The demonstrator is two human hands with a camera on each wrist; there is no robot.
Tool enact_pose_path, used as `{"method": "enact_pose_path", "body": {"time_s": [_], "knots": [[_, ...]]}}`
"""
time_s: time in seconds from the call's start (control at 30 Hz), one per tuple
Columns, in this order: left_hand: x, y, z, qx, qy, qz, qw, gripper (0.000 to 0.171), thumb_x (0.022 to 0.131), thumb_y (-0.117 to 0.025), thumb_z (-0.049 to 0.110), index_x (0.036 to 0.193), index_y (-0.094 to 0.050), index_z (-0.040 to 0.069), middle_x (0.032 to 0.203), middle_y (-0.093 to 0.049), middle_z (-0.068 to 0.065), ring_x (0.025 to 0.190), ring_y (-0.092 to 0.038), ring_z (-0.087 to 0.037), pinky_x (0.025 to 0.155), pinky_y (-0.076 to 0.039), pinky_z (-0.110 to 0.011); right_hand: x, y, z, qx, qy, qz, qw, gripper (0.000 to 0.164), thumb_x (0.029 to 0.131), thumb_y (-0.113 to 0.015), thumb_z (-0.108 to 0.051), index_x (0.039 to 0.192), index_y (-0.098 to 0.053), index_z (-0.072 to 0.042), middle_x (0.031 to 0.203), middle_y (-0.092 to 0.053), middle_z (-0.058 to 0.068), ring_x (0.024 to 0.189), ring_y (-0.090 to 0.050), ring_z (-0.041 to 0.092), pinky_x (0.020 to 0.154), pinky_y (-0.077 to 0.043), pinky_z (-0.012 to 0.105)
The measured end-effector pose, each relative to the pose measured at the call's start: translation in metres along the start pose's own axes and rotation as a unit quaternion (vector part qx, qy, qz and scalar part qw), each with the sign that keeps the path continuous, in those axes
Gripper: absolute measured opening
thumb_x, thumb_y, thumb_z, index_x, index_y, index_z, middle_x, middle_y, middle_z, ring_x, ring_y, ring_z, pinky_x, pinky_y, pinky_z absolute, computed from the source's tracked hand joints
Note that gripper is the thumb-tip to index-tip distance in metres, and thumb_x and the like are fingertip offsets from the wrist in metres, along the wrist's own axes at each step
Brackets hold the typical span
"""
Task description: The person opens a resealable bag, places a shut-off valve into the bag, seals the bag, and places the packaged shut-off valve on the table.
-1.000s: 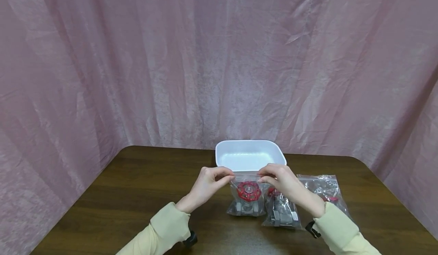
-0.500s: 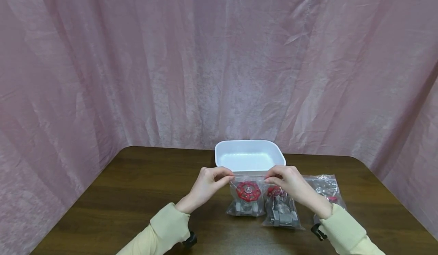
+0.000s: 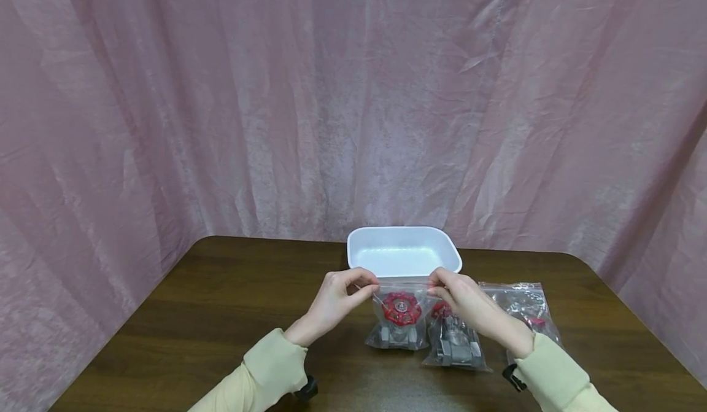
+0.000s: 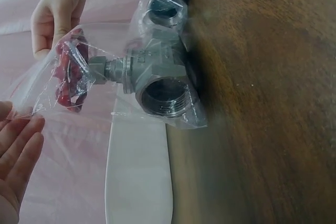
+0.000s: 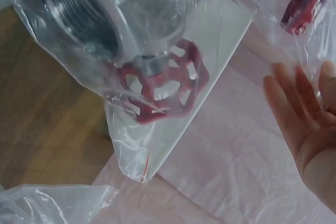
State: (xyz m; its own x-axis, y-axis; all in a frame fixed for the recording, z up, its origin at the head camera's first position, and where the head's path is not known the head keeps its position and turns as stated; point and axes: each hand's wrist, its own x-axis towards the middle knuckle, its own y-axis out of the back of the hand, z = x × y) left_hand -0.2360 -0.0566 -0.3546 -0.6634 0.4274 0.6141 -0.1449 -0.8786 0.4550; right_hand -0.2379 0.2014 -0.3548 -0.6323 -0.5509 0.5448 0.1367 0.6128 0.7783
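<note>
In the head view, a clear zip bag (image 3: 386, 332) with a metal gate valve (image 3: 399, 336) inside stands at the middle of the table, its red handwheel (image 3: 402, 308) uppermost. My left hand (image 3: 338, 295) pinches the left corner of the bag's top edge between thumb and forefinger. At the opposite corner, my right hand (image 3: 466, 300) pinches the same edge, so the top is drawn straight between them. The left wrist view shows the valve's threaded port (image 4: 165, 98) through the plastic, with the left fingers (image 4: 23, 150) at the bag's mouth.
A second bagged valve (image 3: 455, 344) lies just right of the held one, under my right forearm. Another bagged valve (image 3: 533, 307) lies farther right, partly behind the sleeve. Behind the hands stands a white plastic tray (image 3: 405, 274), near the pink curtain (image 3: 331, 123).
My right hand has shifted a little to the right along the bag's top edge and pinches its corner. The left hand and the bag have stayed in place.
</note>
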Motion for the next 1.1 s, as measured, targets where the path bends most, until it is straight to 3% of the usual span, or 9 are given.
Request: {"method": "enact_pose_path", "body": {"time_s": [0.13,0.27,0.43,0.53,0.8,0.97,1.1], "knots": [[0.000,-0.006,-0.021,-0.015,0.036,-0.017,0.9991,0.016,0.084,-0.065,0.009,0.099,-0.063,0.003,0.088,-0.065,-0.002,0.076,-0.060,-0.014,0.061,-0.048,-0.028,-0.002,-0.001,-0.003,0.028,-0.010,-0.022,0.999,0.014,0.086,-0.056,0.002,0.089,-0.048,-0.009,0.067,-0.047,-0.006,0.052,-0.045,0.005,0.045,-0.040,0.021],[0.000,-0.010,-0.028,-0.016,0.069,-0.045,0.9965,0.021,0.087,-0.061,0.022,0.103,-0.067,0.010,0.095,-0.065,0.004,0.082,-0.059,-0.008,0.068,-0.047,-0.026,-0.001,-0.002,-0.006,0.102,-0.063,-0.045,0.992,0.009,0.091,-0.050,-0.001,0.091,-0.044,-0.008,0.070,-0.049,0.001,0.055,-0.058,0.014,0.047,-0.048,0.025],[-0.002,-0.012,-0.030,-0.010,0.057,-0.050,0.9971,0.022,0.091,-0.056,0.022,0.102,-0.069,0.008,0.096,-0.066,0.003,0.087,-0.058,-0.004,0.071,-0.046,-0.024,-0.001,-0.002,-0.009,0.206,-0.137,-0.075,0.966,0.005,0.096,-0.042,-0.007,0.094,-0.040,-0.004,0.085,-0.055,0.017,0.065,-0.064,0.026,0.050,-0.051,0.032],[-0.002,-0.012,-0.030,-0.010,0.051,-0.048,0.9975,0.022,0.091,-0.055,0.022,0.102,-0.069,0.008,0.092,-0.066,0.005,0.077,-0.054,-0.003,0.064,-0.043,-0.023,-0.002,-0.002,-0.008,0.250,-0.154,-0.073,0.953,0.006,0.096,-0.041,-0.006,0.095,-0.040,-0.001,0.091,-0.057,0.025,0.064,-0.064,0.028,0.050,-0.051,0.035],[-0.001,-0.009,-0.029,-0.055,0.085,-0.044,0.9939,0.024,0.092,-0.054,0.021,0.096,-0.069,0.003,0.087,-0.066,0.000,0.076,-0.061,-0.008,0.064,-0.051,-0.033,0.004,-0.006,-0.011,0.320,-0.203,-0.067,0.923,0.008,0.097,-0.039,-0.005,0.095,-0.041,0.002,0.097,-0.059,0.024,0.061,-0.063,0.030,0.050,-0.050,0.041],[-0.002,-0.009,-0.029,-0.049,0.109,-0.038,0.9921,0.021,0.091,-0.055,0.018,0.094,-0.069,0.002,0.080,-0.066,-0.002,0.069,-0.062,-0.012,0.059,-0.051,-0.029,0.009,-0.011,-0.015,0.377,-0.252,-0.077,0.888,0.012,0.098,-0.037,-0.006,0.094,-0.037,0.006,0.095,-0.059,0.024,0.063,-0.062,0.037,0.051,-0.050,0.045],[-0.002,-0.006,-0.021,-0.064,0.141,-0.038,0.9872,0.019,0.091,-0.054,0.009,0.089,-0.068,-0.004,0.073,-0.065,-0.010,0.063,-0.063,-0.021,0.056,-0.051,-0.032,0.012,-0.017,-0.015,0.417,-0.273,-0.093,0.862,0.015,0.098,-0.036,-0.006,0.095,-0.035,0.008,0.090,-0.060,0.025,0.065,-0.062,0.039,0.054,-0.051,0.043]]}}
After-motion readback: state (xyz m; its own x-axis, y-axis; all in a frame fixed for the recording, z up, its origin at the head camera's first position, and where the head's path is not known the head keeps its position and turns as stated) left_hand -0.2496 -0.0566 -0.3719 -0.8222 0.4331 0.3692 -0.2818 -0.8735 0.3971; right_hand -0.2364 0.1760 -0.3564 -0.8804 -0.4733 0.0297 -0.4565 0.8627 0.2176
